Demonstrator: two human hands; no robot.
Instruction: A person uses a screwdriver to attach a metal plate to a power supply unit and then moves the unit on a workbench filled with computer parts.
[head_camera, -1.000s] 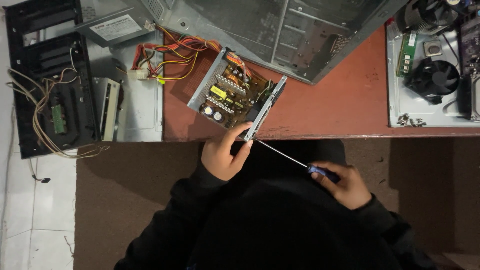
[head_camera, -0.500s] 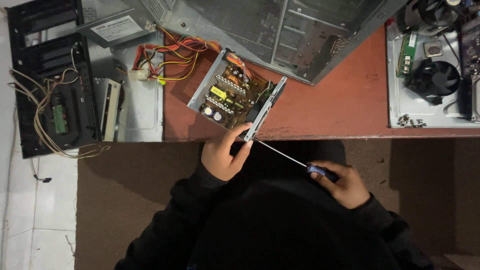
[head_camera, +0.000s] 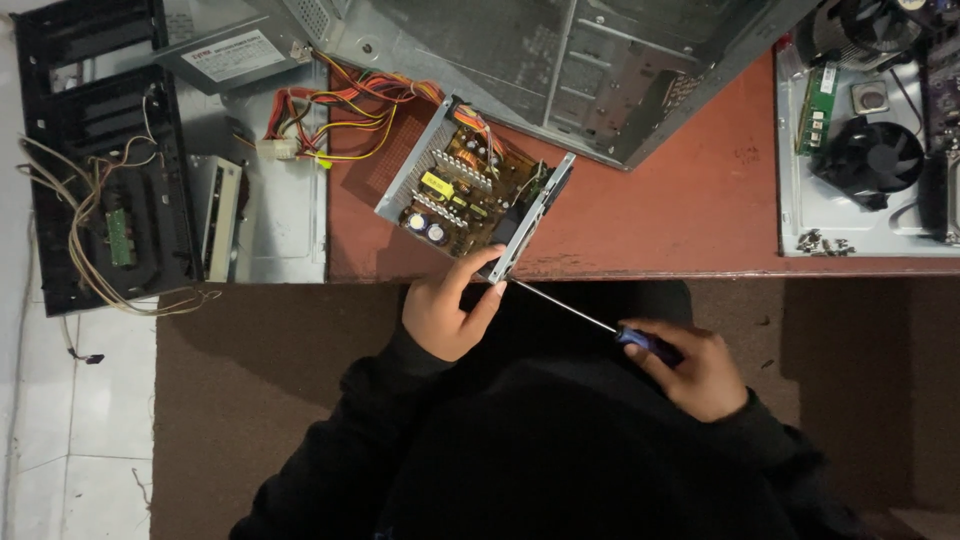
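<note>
The open power supply (head_camera: 470, 195) lies at the near edge of the red table (head_camera: 700, 210). The left hand (head_camera: 450, 310) pinches its metal corner with thumb and fingers. The right hand (head_camera: 690, 368) is closed around the blue handle of a screwdriver (head_camera: 590, 315), whose tip meets that corner. To work well, the person should probably keep the shaft in line with the screw and hold the box firmly.

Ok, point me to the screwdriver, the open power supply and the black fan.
screwdriver (head_camera: 566, 305), head view, on its metal shaft.
open power supply (head_camera: 462, 195), head view, on the circuit board inside.
black fan (head_camera: 868, 160), head view, on its hub.
</note>
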